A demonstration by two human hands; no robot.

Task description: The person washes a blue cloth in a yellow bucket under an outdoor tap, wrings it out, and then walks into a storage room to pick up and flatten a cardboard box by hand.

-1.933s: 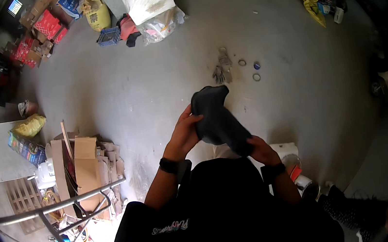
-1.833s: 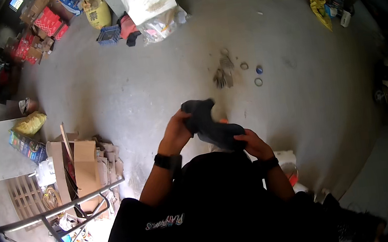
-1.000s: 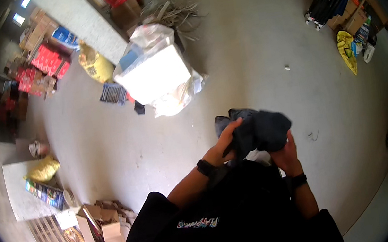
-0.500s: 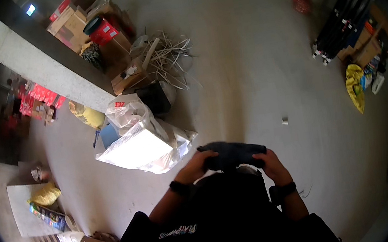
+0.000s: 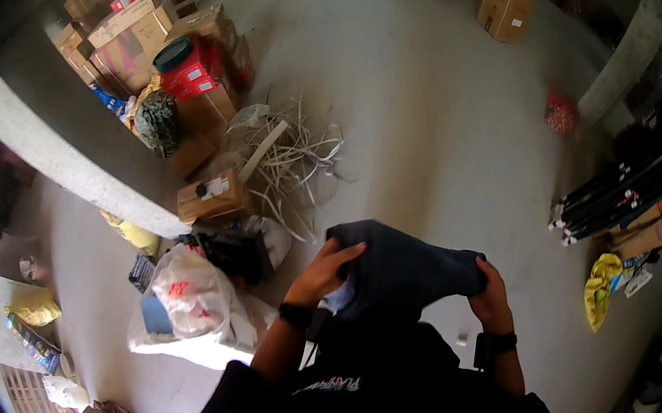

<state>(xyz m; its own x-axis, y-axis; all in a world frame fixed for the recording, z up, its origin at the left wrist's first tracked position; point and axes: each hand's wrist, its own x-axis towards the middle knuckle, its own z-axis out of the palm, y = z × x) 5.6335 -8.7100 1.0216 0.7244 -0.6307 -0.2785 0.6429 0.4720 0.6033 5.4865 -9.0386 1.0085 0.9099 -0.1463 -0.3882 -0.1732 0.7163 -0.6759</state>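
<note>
Head view: A left hand [image 5: 325, 276] and a right hand [image 5: 491, 296] clamped opposite ends of a dark cloth [image 5: 406, 268], which spanned the gap between them in front of the wearer's black top [image 5: 357, 408]. The left thumb lay over the fabric; the fingers of both hands were partly hidden.

The right-hand corner looked the likelier to slip, as the hold there appeared to take in only the narrow end; a hard sideways pull could have freed it. Loose folds below the left hand risked bunching or catching on the dark wristband [image 5: 297, 315]. Footing posed another hazard: beyond the left hand lay a tangle of pale straps [image 5: 300, 164] that might have snagged a shoe on a step that way.

Room was tightest left of the grip, where a white plastic bag [image 5: 189, 288] sat near the left forearm with a concrete column [image 5: 72, 148] behind it. Well to the right, black poles [image 5: 632, 175] and a yellow bag [image 5: 601, 288] marked the other edge. Between these sides, grey floor [image 5: 432, 151] stretched away ahead of the cloth, apparently the widest lane for movement. Toward the body, the wearer's torso limited travel.
</note>
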